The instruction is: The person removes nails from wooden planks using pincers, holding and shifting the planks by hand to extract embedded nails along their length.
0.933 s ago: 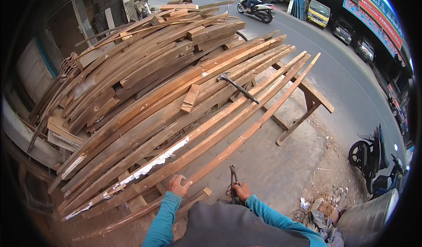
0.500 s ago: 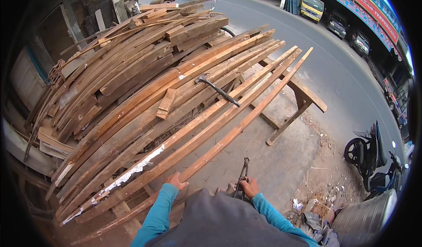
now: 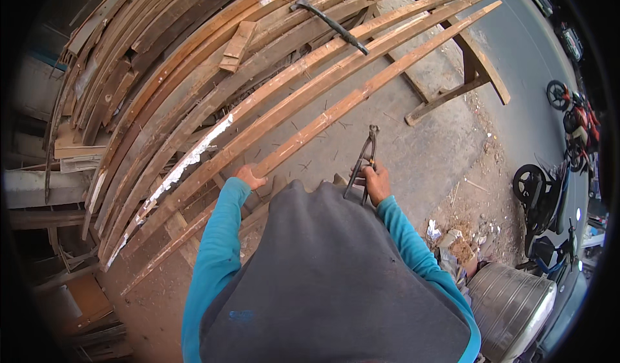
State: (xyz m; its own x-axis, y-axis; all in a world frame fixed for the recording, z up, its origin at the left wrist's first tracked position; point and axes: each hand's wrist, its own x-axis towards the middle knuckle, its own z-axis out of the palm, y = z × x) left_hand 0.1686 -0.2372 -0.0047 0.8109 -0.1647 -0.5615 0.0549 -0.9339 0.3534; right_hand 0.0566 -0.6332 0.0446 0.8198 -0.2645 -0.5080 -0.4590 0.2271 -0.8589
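Note:
My left hand (image 3: 250, 177) is closed around the near end section of the closest long wooden beam (image 3: 310, 132). In my right hand (image 3: 377, 181) is a pair of dark metal pincers (image 3: 370, 145), held upright by its handles with the jaws at the top, apart from the wood. Beyond the closest beam lies a second long beam (image 3: 290, 109), and past that another with a peeling white patch (image 3: 200, 148). A claw hammer (image 3: 334, 27) with a dark handle rests across the beams farther off.
A wooden trestle (image 3: 478, 66) supports the beams' far right ends. A short block (image 3: 237, 45) sits on the stacked timber at the left. Several nails are scattered on the ground below. Rubble, a ribbed metal drum (image 3: 510, 305) and a parked black motorbike (image 3: 537, 198) are at the right.
The view has tilted downward, so the beams and hands appear higher and more of my dark shirt shows. Both hands keep their holds, the left on the beam, the right on the pincers.

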